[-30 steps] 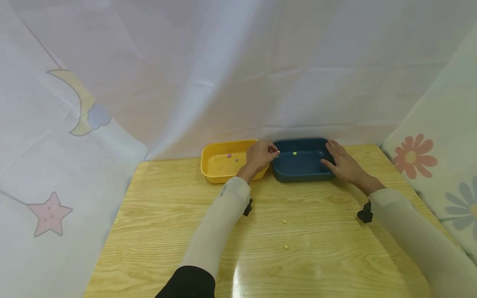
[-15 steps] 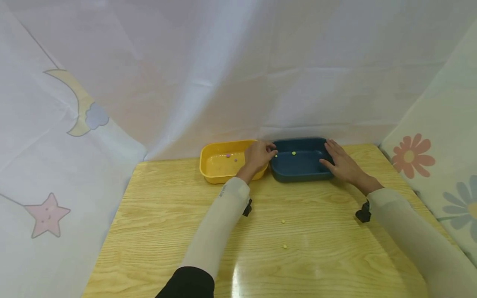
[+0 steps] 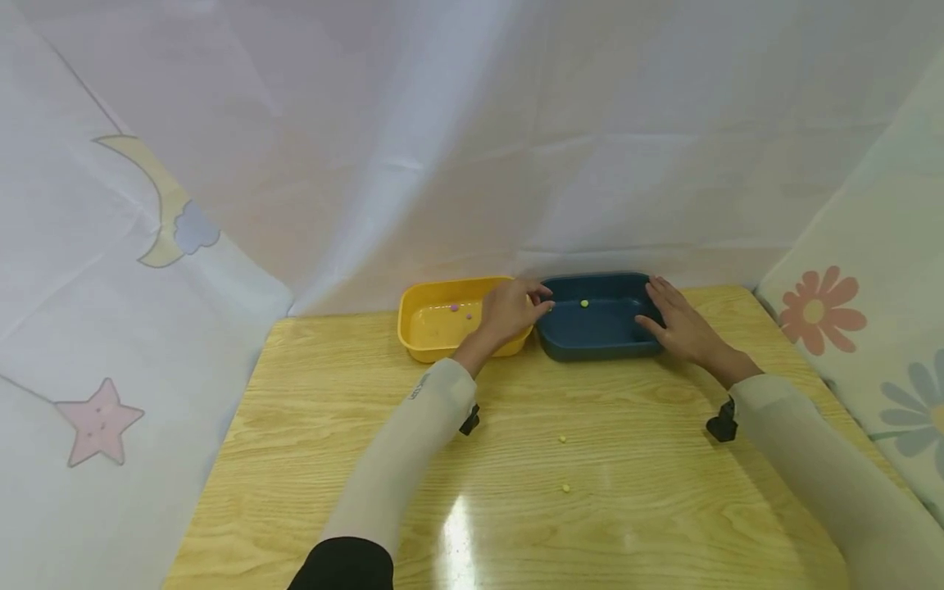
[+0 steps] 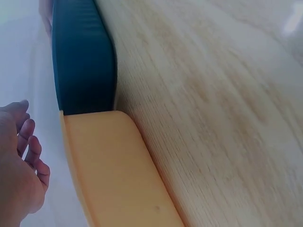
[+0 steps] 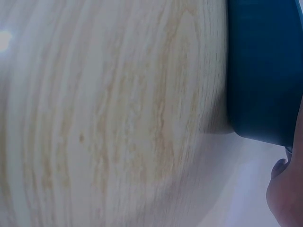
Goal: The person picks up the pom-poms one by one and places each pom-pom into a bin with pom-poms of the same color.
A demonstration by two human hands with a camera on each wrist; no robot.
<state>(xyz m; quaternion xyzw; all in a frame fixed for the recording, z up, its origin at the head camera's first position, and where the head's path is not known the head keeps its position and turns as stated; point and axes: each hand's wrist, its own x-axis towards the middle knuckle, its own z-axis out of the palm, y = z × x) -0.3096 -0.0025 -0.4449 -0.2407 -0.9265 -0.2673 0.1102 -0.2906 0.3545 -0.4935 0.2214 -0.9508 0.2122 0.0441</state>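
My left hand [image 3: 507, 311] hovers over the right end of the yellow tub [image 3: 424, 354], its thumb and fingertips reaching past the blue tub's near-left rim. In the left wrist view its fingers [image 4: 34, 150] are loosely bent and hold nothing visible. Just beyond the thumb, a small yellow bead-like piece [image 3: 550, 309] shows in the blue tub [image 3: 601, 351], partly hidden. Another yellow piece [image 3: 584, 303] lies further right inside it. My right hand [image 3: 682, 328] rests with extended fingers on the blue tub's right rim. Two small purple pieces, one larger [image 3: 453, 308], lie in the yellow tub.
Two small yellow pieces lie on the wooden table [image 3: 332, 426], a farther one [image 3: 563, 439] and a nearer one [image 3: 566, 488]. The tubs stand side by side against a white cloth backdrop [image 3: 472, 164] at the table's far edge.
A second ago my left thumb and finger pinched a small pale piece. It has since dropped into the blue tub, and the fingers have parted. The left forearm has shifted slightly left; the right hand stays put.
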